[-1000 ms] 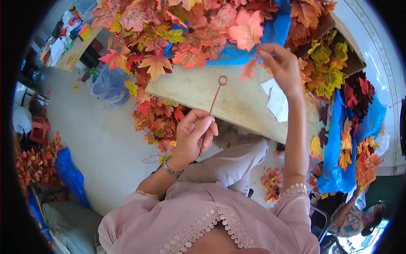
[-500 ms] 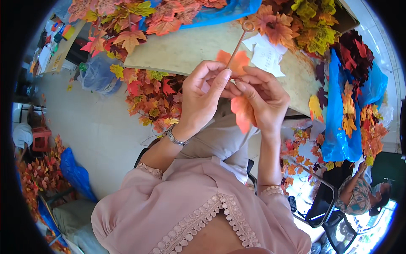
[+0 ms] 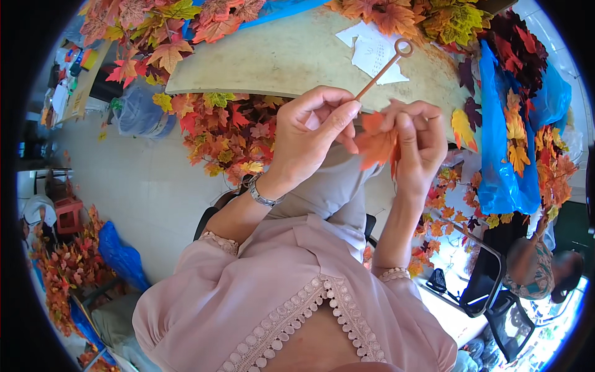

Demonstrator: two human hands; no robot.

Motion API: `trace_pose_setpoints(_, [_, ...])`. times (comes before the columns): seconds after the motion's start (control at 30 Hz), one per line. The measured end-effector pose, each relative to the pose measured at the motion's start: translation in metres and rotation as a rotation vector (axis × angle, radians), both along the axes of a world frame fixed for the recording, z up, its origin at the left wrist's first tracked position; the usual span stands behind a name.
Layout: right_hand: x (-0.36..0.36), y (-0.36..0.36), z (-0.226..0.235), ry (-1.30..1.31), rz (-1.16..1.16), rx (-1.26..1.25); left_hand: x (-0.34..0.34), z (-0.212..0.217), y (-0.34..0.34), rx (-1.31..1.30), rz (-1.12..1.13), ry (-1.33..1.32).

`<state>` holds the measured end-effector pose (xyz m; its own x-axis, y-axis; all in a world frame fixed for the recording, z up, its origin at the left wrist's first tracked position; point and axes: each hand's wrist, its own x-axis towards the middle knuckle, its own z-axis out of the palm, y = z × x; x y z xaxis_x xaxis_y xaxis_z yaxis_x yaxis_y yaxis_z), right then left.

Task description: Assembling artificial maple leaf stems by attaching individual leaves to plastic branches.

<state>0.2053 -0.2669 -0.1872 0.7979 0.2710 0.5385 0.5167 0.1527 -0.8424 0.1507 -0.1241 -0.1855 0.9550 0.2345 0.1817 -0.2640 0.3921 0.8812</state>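
Between the thumb and fingers of my left hand [image 3: 319, 127] is a thin brown stem [image 3: 379, 79] with a round loop at its top end, tilted up to the right. My right hand [image 3: 421, 136], just beside it, pinches orange artificial maple leaves [image 3: 378, 147] that hang down between the two hands. The fingers hide where the leaves are gripped, and I cannot tell whether they join the stem. Both hands are above my lap, at the near edge of the pale table [image 3: 248, 69].
Torn white paper [image 3: 370, 54] lies on the table. Artificial autumn leaves pile up at its far side [image 3: 396, 18] and hang below its near edge [image 3: 229, 133]. Blue plastic bags [image 3: 505, 167] hang at the right, near another person [image 3: 530, 266]. A red stool [image 3: 68, 215] stands far left.
My right hand has moved right, away from the left, with the orange leaves. The looped stem in my left hand has swung to the right and leans more.
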Motion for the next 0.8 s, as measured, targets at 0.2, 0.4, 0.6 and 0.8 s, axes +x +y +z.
trace_pose_setpoints(0.2, [-0.017,0.004,0.0,0.236,0.035,-0.152,0.001,0.006,0.0,-0.114,-0.073,0.013])
trace_pose_setpoints(0.4, [-0.015,-0.003,0.002,0.425,0.235,-0.064,0.001,0.002,0.001,0.253,-0.007,-0.052])
trace_pose_setpoints(0.6, [-0.012,-0.008,-0.003,0.406,0.186,-0.009,0.003,0.004,0.004,0.266,-0.077,-0.183])
trace_pose_setpoints(0.8, [-0.019,-0.001,-0.003,0.297,0.093,0.048,0.005,0.001,0.012,0.087,-0.263,-0.046])
